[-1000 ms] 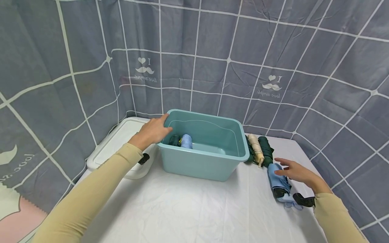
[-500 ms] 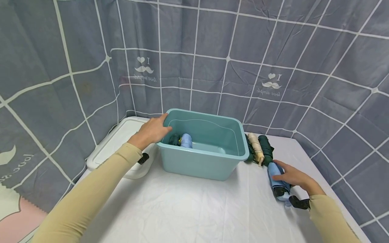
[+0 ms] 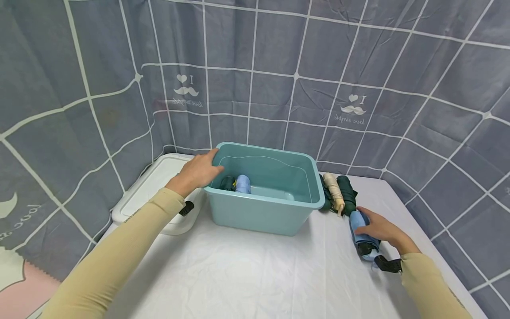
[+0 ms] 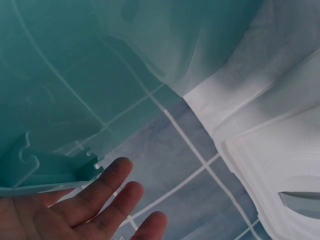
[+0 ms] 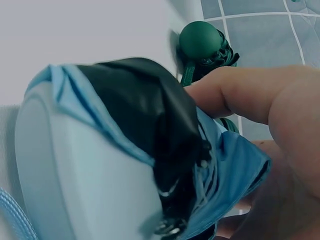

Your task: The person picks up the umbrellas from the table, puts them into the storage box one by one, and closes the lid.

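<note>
A blue folded umbrella (image 3: 357, 220) lies on the white table at the right. My right hand (image 3: 382, 229) grips it, thumb on one side and fingers on the other. The right wrist view shows its pale blue handle (image 5: 100, 185) and a black part of the canopy up close. At the middle stands a teal bin (image 3: 251, 217). My left hand (image 3: 197, 170) rests on its left rim, fingers extended outside and apart from the wall. Inside the bin, at its left end, are a light blue rolled umbrella (image 3: 243, 184) and a dark green bundle (image 3: 228, 183).
Beside the bin's right end lie a beige folded umbrella (image 3: 334, 192) and a dark green one (image 3: 347, 195), with another dark green one (image 3: 324, 199) partly hidden. A white lid (image 3: 155, 184) lies left of the bin. Grey gridded curtain (image 3: 275, 53) surrounds the table.
My right hand has moved left and down onto the blue umbrella and has closed round it. My left hand stays on the bin's rim.
</note>
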Tool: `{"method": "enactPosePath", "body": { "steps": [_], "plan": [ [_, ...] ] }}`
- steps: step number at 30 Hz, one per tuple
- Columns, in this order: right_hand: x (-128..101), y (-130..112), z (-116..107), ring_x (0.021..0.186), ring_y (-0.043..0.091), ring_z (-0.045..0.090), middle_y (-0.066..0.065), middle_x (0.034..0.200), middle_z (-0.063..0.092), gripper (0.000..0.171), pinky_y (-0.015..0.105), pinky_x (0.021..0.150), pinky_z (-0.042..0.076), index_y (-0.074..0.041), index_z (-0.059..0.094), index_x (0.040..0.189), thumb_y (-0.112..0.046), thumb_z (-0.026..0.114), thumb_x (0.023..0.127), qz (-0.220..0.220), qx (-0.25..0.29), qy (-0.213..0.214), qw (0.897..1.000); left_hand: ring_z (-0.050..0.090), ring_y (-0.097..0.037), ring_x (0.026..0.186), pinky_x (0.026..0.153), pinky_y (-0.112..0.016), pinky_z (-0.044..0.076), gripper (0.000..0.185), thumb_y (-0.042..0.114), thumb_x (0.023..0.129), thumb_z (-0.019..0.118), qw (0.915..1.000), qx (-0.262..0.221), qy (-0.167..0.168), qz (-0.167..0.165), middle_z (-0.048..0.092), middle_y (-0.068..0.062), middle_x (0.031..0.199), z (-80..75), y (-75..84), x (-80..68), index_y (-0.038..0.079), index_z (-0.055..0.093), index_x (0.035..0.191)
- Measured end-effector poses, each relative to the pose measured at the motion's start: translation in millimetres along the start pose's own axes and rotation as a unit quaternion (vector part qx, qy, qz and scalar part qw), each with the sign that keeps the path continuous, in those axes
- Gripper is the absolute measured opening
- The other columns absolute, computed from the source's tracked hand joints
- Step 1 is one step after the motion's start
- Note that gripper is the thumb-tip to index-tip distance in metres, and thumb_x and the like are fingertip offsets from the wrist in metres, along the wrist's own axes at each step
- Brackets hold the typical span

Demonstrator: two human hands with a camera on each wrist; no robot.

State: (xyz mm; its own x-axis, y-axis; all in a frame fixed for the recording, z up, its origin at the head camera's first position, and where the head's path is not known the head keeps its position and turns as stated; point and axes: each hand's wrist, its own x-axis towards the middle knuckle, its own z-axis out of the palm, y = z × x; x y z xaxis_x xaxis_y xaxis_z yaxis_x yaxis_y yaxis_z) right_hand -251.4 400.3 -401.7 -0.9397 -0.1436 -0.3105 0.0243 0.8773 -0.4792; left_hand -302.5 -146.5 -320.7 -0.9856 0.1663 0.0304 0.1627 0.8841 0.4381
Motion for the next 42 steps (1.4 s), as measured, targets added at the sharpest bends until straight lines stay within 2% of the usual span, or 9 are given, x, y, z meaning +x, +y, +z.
{"method": "enactPosePath", "body": {
  "steps": [7,16,23,32,38,42],
  "plan": [
    [-3,2,-1,0.140,0.062,0.018,0.043,0.156,0.010,0.096,0.077,0.109,0.020,0.006,0.011,0.158,-0.030,0.070,0.092,0.011,0.030,0.001,0.999,0.050,-0.044,0.133,0.102,-0.062,0.044,0.076,0.043,0.100,0.045,1.0000,-0.001,-0.001,0.002,0.047,-0.027,0.150,1.3,-1.3,0.4,0.010,0.016,0.163],
    [-7,3,-6,0.139,0.063,0.020,0.045,0.155,0.010,0.094,0.076,0.107,0.024,0.005,0.012,0.158,-0.032,0.069,0.093,0.001,0.044,0.007,0.999,0.051,-0.044,0.132,0.103,-0.061,0.044,0.077,0.043,0.100,0.045,1.0000,-0.005,-0.001,0.000,0.050,-0.027,0.147,1.9,-1.9,-1.5,0.010,0.015,0.163],
    [-11,-6,-16,0.135,0.059,0.030,0.046,0.153,0.017,0.092,0.072,0.103,0.035,0.006,0.014,0.158,-0.030,0.068,0.093,-0.020,0.039,0.031,0.999,0.050,-0.044,0.133,0.104,-0.061,0.043,0.076,0.042,0.099,0.045,1.0000,-0.007,0.000,-0.001,0.048,-0.027,0.149,1.1,-1.6,-1.4,0.010,0.016,0.163],
    [-14,-27,-33,0.124,0.051,0.046,0.043,0.152,0.025,0.093,0.062,0.095,0.047,0.002,0.012,0.160,-0.033,0.068,0.094,-0.034,0.034,0.047,0.998,0.050,-0.045,0.133,0.103,-0.062,0.044,0.076,0.043,0.100,0.045,1.0000,-0.007,0.000,0.000,0.047,-0.027,0.150,0.4,-1.2,-0.2,0.011,0.016,0.163],
    [-11,-38,-40,0.119,0.047,0.053,0.042,0.152,0.026,0.091,0.053,0.091,0.050,0.000,0.013,0.160,-0.030,0.068,0.094,-0.055,0.034,0.056,0.996,0.051,-0.045,0.132,0.102,-0.062,0.044,0.076,0.042,0.099,0.045,1.0000,-0.008,0.001,-0.001,0.048,-0.027,0.149,0.1,-1.4,0.7,0.011,0.016,0.163],
    [-10,-43,-43,0.121,0.049,0.052,0.042,0.154,0.024,0.091,0.055,0.091,0.050,-0.001,0.012,0.161,-0.030,0.068,0.095,-0.059,0.041,0.056,0.996,0.050,-0.045,0.134,0.103,-0.063,0.044,0.076,0.041,0.100,0.045,0.9999,-0.010,-0.001,-0.001,0.046,-0.026,0.151,1.2,-1.5,1.7,0.011,0.016,0.163]
  ]
}}
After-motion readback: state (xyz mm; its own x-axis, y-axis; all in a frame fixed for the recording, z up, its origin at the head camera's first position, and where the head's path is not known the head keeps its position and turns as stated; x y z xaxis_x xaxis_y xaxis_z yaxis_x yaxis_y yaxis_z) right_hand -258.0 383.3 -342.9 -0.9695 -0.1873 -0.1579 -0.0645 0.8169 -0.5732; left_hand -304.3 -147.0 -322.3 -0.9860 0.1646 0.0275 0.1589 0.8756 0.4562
